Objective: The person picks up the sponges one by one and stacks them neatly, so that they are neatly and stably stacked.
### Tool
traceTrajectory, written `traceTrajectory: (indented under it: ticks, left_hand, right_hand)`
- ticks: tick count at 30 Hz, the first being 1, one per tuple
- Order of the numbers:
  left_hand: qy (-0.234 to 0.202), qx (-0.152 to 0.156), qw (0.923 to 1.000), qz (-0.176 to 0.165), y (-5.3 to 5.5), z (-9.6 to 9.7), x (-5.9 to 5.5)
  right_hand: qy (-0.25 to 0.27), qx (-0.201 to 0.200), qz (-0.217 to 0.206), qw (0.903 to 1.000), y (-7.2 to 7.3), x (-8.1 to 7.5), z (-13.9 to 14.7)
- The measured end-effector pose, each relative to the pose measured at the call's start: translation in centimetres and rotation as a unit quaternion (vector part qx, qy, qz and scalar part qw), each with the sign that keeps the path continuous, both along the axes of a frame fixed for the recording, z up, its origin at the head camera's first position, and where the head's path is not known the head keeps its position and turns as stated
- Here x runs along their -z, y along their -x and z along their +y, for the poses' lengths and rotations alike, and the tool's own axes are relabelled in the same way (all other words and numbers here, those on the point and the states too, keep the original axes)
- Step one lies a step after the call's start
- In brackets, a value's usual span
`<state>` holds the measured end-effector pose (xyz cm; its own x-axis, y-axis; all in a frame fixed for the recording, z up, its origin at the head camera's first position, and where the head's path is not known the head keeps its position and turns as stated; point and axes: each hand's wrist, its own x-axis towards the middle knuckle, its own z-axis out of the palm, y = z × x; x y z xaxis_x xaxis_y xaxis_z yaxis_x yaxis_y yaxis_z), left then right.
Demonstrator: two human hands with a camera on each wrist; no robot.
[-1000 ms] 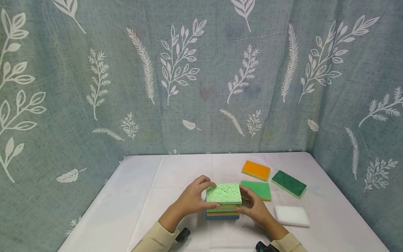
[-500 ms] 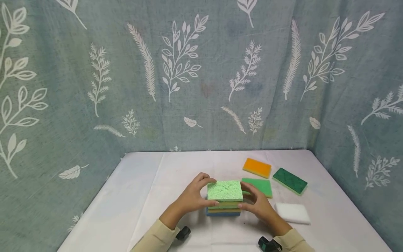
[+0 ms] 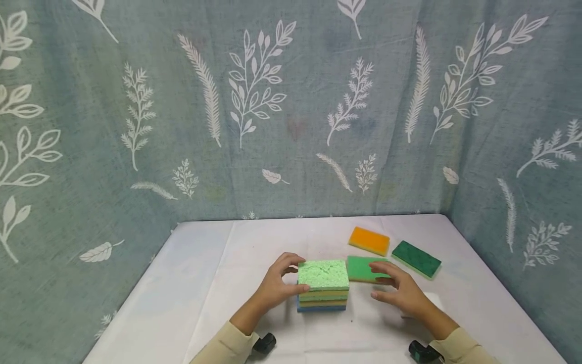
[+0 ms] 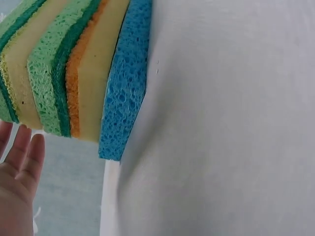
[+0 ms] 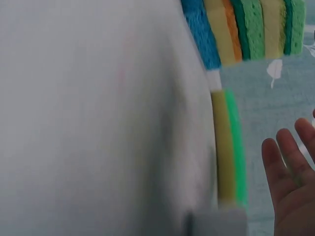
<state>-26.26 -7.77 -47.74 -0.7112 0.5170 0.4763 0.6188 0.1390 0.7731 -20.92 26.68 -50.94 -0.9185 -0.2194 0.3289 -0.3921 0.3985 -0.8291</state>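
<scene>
A stack of several sponges [image 3: 323, 275] stands on the table, a light green sponge on top and a blue sponge [image 4: 127, 78] at the bottom. At the stack's left side is my left hand [image 3: 278, 282], its thumb by the front corner of the top sponge and its fingers by the back corner. In the left wrist view those fingers look fairly straight, right at the stack's edge. My right hand [image 3: 404, 288] is apart from the stack, fingers spread with nothing between them. It overlaps a green sponge [image 3: 359, 269] and hides most of a white sponge [image 3: 434, 299].
Behind the right hand lie an orange sponge [image 3: 369, 240] and a dark green sponge [image 3: 417, 259], both flat on the white-covered table [image 3: 213, 298]. A blue-grey curtain with white leaf prints [image 3: 295, 101] surrounds the table at the back and sides.
My right hand has left the stack's right side and moved right, over the green and white sponges. The left hand stays by the stack, which has not moved on the table.
</scene>
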Motion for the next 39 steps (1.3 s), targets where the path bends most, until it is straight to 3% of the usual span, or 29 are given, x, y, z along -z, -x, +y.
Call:
traceTrajectory:
  ticks: [6,13,18,25,32,39]
  left_hand:
    - [-0.011,-0.005,0.9991,-0.041,-1.1,-0.1,-0.4]
    - [-0.075,0.006,0.9947,-0.071,-0.4,-0.1,0.5]
    - [-0.078,0.022,0.9929,-0.087,-0.4,0.0,0.7]
    - [-0.086,0.03,0.9919,-0.088,-0.6,0.0,0.8]
    - [-0.092,0.026,0.9905,-0.098,-0.5,0.0,1.1]
    - [-0.115,0.03,0.9868,-0.11,-0.2,0.2,1.0]
  right_hand:
    - [-0.062,0.008,0.001,0.998,0.0,-0.6,2.5]
    - [-0.16,0.039,0.021,0.9862,1.3,-1.4,4.9]
    - [-0.202,0.064,0.027,0.9769,2.2,-1.4,5.3]
    - [-0.194,0.049,-0.011,0.9796,2.9,-1.5,3.9]
    - [-0.255,0.074,-0.059,0.9623,3.7,-1.8,3.6]
    - [-0.29,0.067,-0.087,0.9507,4.7,-1.7,4.2]
